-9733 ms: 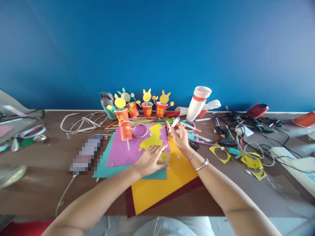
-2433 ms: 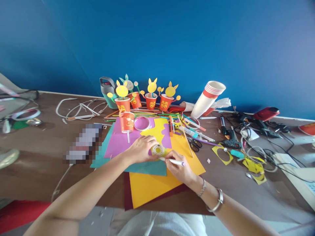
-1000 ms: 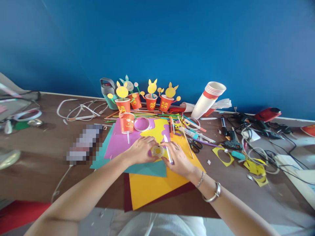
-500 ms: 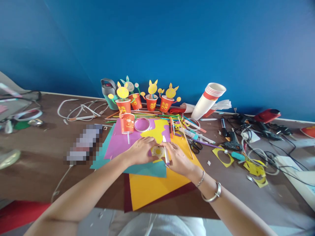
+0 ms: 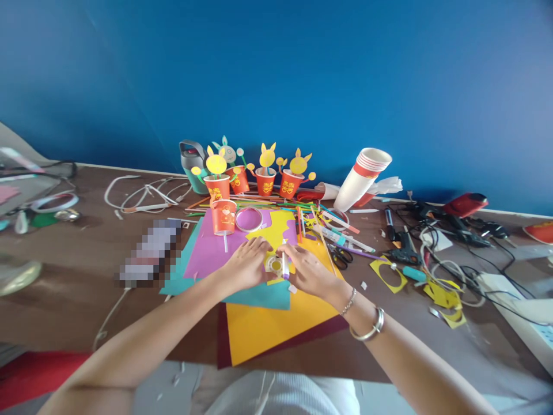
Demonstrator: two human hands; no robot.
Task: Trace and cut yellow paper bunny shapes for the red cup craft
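Note:
A white marker (image 5: 285, 264) with a purple end is gripped in the closed fingers of my right hand (image 5: 311, 271). Beside it, my left hand (image 5: 249, 262) curls its fingers at the edge of a pale round ring (image 5: 275, 265), pressing it on yellow paper; it may be a tape roll, but its kind is unclear. Beneath both hands lie sheets of purple paper (image 5: 203, 248), teal paper (image 5: 259, 298) and orange paper (image 5: 268, 334). A cut yellow sheet (image 5: 283, 222) rests just beyond my fingertips.
Behind stand red paper cups (image 5: 265, 183) with rabbit-faced paper figures and a grey-teal bottle (image 5: 194, 167). A stack of white cups (image 5: 360, 181) leans at right, near scissors (image 5: 341, 257), a glue gun (image 5: 404, 248) and cables. A phone (image 5: 151, 251) lies left.
My right hand has shifted slightly left, and the marker now crosses the right side of the ring. My left hand stays at the ring. The view has moved a little.

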